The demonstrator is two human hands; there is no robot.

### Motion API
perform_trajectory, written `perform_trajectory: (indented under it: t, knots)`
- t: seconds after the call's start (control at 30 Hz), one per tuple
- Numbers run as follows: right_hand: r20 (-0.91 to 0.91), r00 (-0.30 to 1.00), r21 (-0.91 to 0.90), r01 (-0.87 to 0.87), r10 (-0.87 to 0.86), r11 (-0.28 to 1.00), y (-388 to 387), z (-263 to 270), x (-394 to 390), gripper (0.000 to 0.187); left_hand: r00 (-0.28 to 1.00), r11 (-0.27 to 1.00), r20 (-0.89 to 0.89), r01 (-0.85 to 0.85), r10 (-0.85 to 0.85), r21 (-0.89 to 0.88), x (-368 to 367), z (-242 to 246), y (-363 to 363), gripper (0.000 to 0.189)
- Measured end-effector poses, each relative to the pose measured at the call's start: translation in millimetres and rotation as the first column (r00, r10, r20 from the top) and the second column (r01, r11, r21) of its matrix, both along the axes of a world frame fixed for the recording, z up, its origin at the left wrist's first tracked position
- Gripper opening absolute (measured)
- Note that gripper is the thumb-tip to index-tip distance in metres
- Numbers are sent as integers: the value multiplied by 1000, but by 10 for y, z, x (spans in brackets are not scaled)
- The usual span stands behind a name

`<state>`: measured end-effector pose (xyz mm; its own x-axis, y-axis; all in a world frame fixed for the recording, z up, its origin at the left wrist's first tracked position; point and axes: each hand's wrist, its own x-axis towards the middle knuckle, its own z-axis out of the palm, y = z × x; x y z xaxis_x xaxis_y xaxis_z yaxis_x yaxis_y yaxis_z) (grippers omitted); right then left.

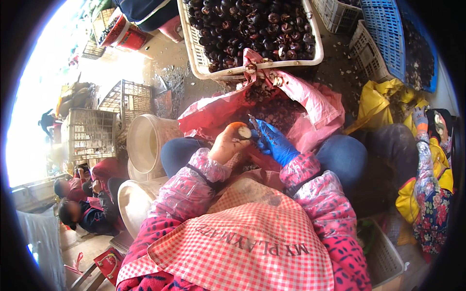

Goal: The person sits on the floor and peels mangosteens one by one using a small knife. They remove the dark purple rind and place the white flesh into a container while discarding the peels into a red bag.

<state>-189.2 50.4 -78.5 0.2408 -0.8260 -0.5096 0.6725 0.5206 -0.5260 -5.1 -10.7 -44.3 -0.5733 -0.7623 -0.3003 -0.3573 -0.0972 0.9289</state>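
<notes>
Between my knees, my left hand (230, 142) grips a round water chestnut (244, 132) with a pale, peeled face turned towards the other hand. Orange material covers part of its fingers. My right hand (273, 141), in a blue glove, holds a slim, dirty knife or peeler (255, 124) upright, close beside the water chestnut. Just beyond both hands gapes a pink plastic sack (313, 105) with dark peelings inside. Behind the sack, a white plastic crate (255, 67) is heaped with dark, unpeeled water chestnuts (255, 31).
White buckets (142, 143) stand by my left knee, with slatted crates (92, 134) farther left. At right are a yellow sack (376, 100), a blue crate (386, 32) and a co-worker's gloved hand (420, 118). Other people sit at lower left. A basket (386, 251) lies at lower right.
</notes>
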Motion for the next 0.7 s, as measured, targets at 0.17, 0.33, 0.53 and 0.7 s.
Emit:
perform_trajectory:
  t: [0.17,0.33,0.53,0.7]
  knots:
    - [-561,795,-333,38,-230,942,-1,-93,179,33,999,998,35,8,-6,-56,78,-61,28,52]
    - [-836,453,-390,-93,-309,916,17,-212,106,31,1000,999,-20,18,-17,47,60,21,93,50]
    - [-665,679,-415,11,-311,910,-12,-395,116,41,998,998,-54,-8,12,69,44,94,70,50]
    - [-861,497,-121,7,-109,993,-40,-583,14,42,999,989,-22,-44,47,144,90,153,47,53]
